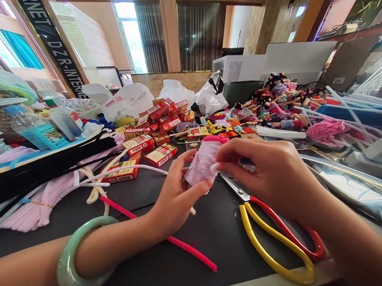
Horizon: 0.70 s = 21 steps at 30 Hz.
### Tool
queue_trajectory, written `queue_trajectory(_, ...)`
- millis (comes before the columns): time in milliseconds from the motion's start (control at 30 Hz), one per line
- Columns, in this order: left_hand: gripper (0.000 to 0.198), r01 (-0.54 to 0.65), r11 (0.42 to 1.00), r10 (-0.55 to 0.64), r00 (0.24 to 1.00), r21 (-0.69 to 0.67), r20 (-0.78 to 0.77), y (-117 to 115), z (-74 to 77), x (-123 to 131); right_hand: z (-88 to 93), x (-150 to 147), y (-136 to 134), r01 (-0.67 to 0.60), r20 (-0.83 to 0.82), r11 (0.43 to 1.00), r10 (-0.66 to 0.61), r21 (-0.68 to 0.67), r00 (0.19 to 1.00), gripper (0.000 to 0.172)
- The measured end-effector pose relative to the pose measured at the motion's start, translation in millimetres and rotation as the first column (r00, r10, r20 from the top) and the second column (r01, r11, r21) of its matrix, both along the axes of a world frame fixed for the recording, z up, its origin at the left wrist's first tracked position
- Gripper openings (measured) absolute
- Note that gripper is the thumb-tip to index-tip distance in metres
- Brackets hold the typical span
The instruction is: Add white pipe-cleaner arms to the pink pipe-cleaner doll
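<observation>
Pale pink pipe-cleaner bundle (202, 163) pinched between the left hand (178, 198) and right hand (260, 172), forearms angled inward

Craft workshop, bundled pipe cleaners (37, 207), heaped pipe-cleaner dolls (278, 107), scissors (236, 189)

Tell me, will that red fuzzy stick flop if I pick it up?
The red pipe cleaner probably feels light, since it looks thin and fuzzy. It likely bends and stays bent, like the curled white one nearby. Its fuzz probably keeps it from rolling far.
</observation>
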<state>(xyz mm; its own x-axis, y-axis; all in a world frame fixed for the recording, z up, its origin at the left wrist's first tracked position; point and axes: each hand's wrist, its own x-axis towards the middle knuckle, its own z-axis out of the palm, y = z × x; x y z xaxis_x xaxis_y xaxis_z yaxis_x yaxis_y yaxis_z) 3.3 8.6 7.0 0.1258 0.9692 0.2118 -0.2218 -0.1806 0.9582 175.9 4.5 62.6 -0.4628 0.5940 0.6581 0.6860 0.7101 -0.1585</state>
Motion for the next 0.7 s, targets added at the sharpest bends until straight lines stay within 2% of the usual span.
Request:
queue_trajectory(200,0.046,-0.009,1.0,0.009,0.999,0.004,-0.035,-0.3,0.4,-0.9,-2.4,-0.1,1.0,-0.014,0.017,1.0,0.015,-0.024,1.0,0.016)
queue_trajectory(567,0.048,-0.009,0.999,0.007,0.999,-0.046,-0.046,-0.7,1.0,-0.2,-8.2,1.2,2.0,-0.052,0.082,0.993,0.043,0.103,0.996,0.018)
queue_trajectory(700,0.047,-0.011,0.998,0.007,0.998,-0.058,-0.061,-1.5,0.4,-1.5,-9.3,1.5,3.1,-0.039,0.087,0.994,0.031,0.102,0.996,0.017)
